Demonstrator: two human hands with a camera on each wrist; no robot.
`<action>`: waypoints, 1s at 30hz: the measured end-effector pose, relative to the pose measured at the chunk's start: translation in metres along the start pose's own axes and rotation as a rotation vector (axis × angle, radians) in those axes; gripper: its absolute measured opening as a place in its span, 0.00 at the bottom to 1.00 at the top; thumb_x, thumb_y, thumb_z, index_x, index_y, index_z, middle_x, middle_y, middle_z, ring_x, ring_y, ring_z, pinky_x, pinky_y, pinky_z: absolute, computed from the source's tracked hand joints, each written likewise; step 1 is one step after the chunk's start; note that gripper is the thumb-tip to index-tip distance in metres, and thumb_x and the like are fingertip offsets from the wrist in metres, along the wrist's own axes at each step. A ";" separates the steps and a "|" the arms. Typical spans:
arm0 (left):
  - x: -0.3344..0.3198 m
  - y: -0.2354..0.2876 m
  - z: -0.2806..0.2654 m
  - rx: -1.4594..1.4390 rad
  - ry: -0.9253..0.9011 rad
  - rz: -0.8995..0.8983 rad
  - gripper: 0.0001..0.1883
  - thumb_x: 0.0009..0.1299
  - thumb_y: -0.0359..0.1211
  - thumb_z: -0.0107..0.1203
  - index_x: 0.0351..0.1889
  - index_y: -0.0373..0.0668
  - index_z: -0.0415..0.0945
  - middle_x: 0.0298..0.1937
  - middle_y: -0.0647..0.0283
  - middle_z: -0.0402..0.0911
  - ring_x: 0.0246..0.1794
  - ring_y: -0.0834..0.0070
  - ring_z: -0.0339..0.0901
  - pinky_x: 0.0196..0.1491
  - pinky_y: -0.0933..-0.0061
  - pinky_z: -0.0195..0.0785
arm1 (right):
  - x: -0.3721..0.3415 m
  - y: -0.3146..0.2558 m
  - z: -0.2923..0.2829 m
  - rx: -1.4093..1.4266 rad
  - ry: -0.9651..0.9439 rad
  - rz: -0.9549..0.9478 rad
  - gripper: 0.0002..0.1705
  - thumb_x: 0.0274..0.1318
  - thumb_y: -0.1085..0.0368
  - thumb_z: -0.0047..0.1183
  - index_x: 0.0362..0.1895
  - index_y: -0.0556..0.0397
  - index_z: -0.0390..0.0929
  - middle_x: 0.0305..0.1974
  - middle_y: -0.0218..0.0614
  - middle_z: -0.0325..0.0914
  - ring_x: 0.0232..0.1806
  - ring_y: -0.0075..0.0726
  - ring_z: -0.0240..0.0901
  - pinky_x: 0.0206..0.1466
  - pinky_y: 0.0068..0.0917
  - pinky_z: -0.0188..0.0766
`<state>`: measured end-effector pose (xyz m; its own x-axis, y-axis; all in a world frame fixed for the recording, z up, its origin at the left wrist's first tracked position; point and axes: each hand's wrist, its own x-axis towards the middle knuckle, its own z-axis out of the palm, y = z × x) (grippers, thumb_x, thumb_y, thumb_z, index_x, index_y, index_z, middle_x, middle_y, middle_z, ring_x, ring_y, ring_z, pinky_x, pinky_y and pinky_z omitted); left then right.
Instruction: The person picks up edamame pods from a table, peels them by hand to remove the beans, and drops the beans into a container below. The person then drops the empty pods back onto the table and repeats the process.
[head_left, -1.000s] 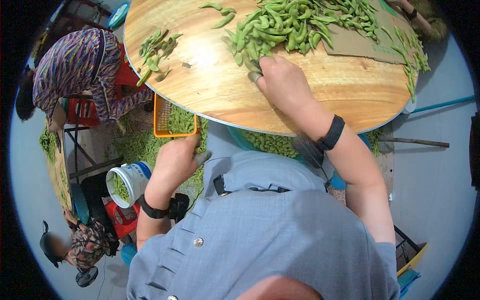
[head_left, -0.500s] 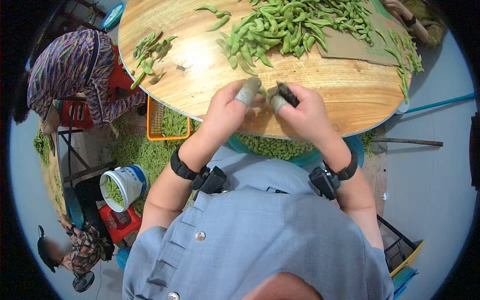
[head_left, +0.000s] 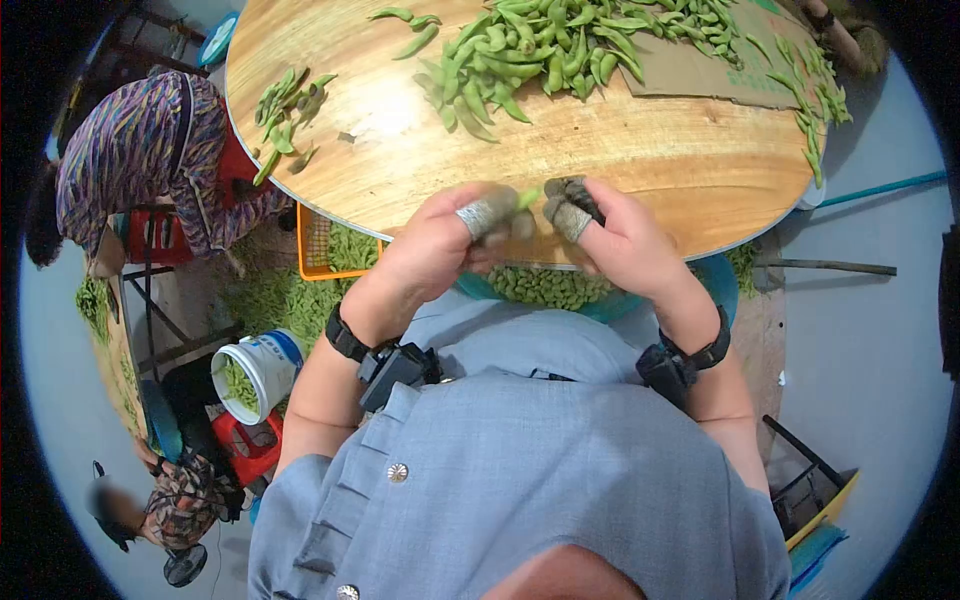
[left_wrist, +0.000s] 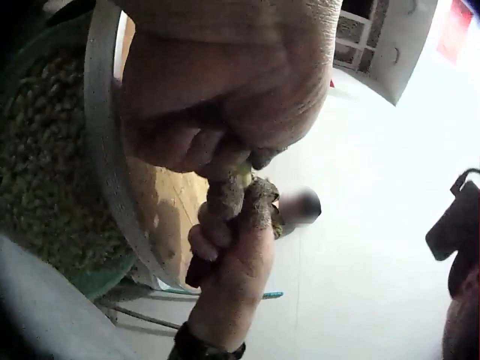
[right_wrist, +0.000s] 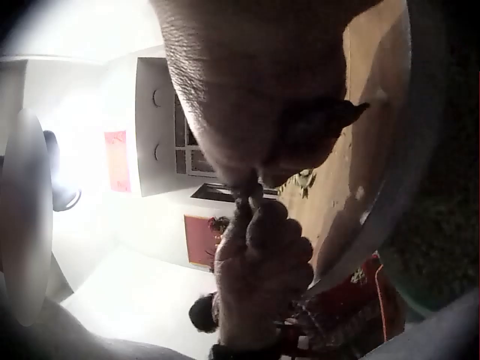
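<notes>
Between my two hands, low over the near edge of the round wooden table (head_left: 330, 190), is a green soybean pod (head_left: 529, 198). My left hand (head_left: 428, 242) pinches it, a grey wrap around the thumb. My right hand (head_left: 632, 238), with dark, worn finger coverings, has its thumb and fingers together at the pod's other end. In the left wrist view the right hand (left_wrist: 238, 255) meets the left at the fingertips, and the pod is mostly hidden. A dark pointed piece (right_wrist: 352, 114) sticks out from my right hand. A heap of pods (head_left: 535, 55) lies beyond the hands.
A basin of shelled beans (head_left: 548, 288) sits below the table edge. To the left are an orange basket (head_left: 315, 248), a white bucket (head_left: 270, 375) and pods (head_left: 275, 295) on the floor. Cardboard (head_left: 690, 75) lies at the table's right. Other people sit nearby.
My right hand has come back from the pod heap with a pod, and my left hand has risen from beside the orange basket. Both now meet at the table's near edge.
</notes>
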<state>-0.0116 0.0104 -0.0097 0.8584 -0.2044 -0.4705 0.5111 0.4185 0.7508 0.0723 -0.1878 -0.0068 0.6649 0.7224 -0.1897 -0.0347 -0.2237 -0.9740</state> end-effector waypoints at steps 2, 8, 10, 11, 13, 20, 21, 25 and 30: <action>0.000 -0.003 0.003 -0.112 0.092 0.104 0.08 0.70 0.33 0.47 0.39 0.41 0.76 0.25 0.73 0.70 0.19 0.86 0.58 0.21 0.83 0.50 | -0.007 -0.004 -0.001 0.150 -0.126 0.266 0.14 0.60 0.70 0.40 0.50 0.57 0.67 0.28 0.27 0.70 0.20 0.16 0.64 0.21 0.15 0.63; 0.002 -0.006 0.018 0.220 0.304 0.223 0.09 0.70 0.27 0.47 0.43 0.37 0.76 0.32 0.68 0.77 0.26 0.84 0.70 0.28 0.83 0.63 | -0.014 -0.005 0.013 0.288 -0.026 0.123 0.12 0.56 0.69 0.43 0.45 0.57 0.69 0.24 0.27 0.72 0.18 0.19 0.67 0.18 0.18 0.65; -0.001 -0.003 0.020 0.299 0.240 0.227 0.09 0.69 0.25 0.47 0.44 0.36 0.76 0.35 0.66 0.79 0.30 0.82 0.73 0.32 0.82 0.67 | -0.014 -0.006 0.011 0.260 -0.040 0.113 0.12 0.55 0.70 0.43 0.45 0.57 0.69 0.24 0.27 0.71 0.18 0.18 0.67 0.19 0.18 0.65; -0.002 -0.003 0.020 0.373 0.179 0.234 0.09 0.69 0.23 0.47 0.45 0.34 0.76 0.38 0.64 0.81 0.34 0.80 0.77 0.37 0.81 0.71 | -0.014 -0.006 0.010 0.229 -0.058 0.104 0.12 0.54 0.71 0.43 0.44 0.56 0.69 0.24 0.27 0.71 0.19 0.17 0.66 0.20 0.18 0.65; -0.002 -0.006 0.018 0.316 0.176 0.213 0.09 0.69 0.22 0.47 0.44 0.33 0.75 0.39 0.63 0.81 0.37 0.79 0.78 0.40 0.79 0.72 | -0.013 -0.007 0.009 0.216 -0.090 0.121 0.17 0.54 0.73 0.41 0.50 0.56 0.68 0.27 0.26 0.71 0.19 0.15 0.64 0.19 0.15 0.62; -0.009 -0.005 0.016 0.950 0.306 0.444 0.12 0.62 0.22 0.53 0.45 0.34 0.75 0.38 0.54 0.82 0.39 0.71 0.81 0.42 0.72 0.73 | -0.010 -0.018 0.008 0.303 -0.155 0.079 0.27 0.54 0.74 0.38 0.61 0.52 0.64 0.32 0.26 0.73 0.17 0.12 0.58 0.17 0.13 0.56; -0.010 -0.006 0.016 0.950 0.305 0.444 0.12 0.62 0.22 0.53 0.45 0.34 0.75 0.38 0.54 0.82 0.39 0.71 0.81 0.42 0.72 0.73 | -0.009 -0.018 0.009 0.303 -0.155 0.079 0.27 0.54 0.74 0.38 0.61 0.52 0.64 0.32 0.26 0.73 0.17 0.12 0.58 0.17 0.13 0.56; -0.008 -0.013 0.011 1.592 0.332 0.777 0.11 0.61 0.23 0.54 0.43 0.34 0.74 0.29 0.58 0.78 0.27 0.71 0.76 0.31 0.66 0.69 | -0.005 0.002 0.011 0.338 -0.157 0.180 0.21 0.54 0.72 0.38 0.54 0.53 0.70 0.30 0.27 0.71 0.19 0.15 0.61 0.18 0.16 0.59; -0.004 -0.010 0.008 0.661 0.203 0.375 0.08 0.65 0.26 0.54 0.42 0.34 0.76 0.28 0.61 0.79 0.23 0.77 0.71 0.29 0.71 0.67 | -0.011 -0.003 0.007 0.841 -0.270 0.358 0.19 0.57 0.72 0.38 0.53 0.51 0.70 0.29 0.26 0.70 0.17 0.15 0.59 0.14 0.15 0.55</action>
<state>-0.0200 0.0000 -0.0112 0.9865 0.0387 -0.1589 0.1634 -0.1985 0.9664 0.0601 -0.1909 -0.0030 0.3193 0.8527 -0.4135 -0.7981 0.0067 -0.6024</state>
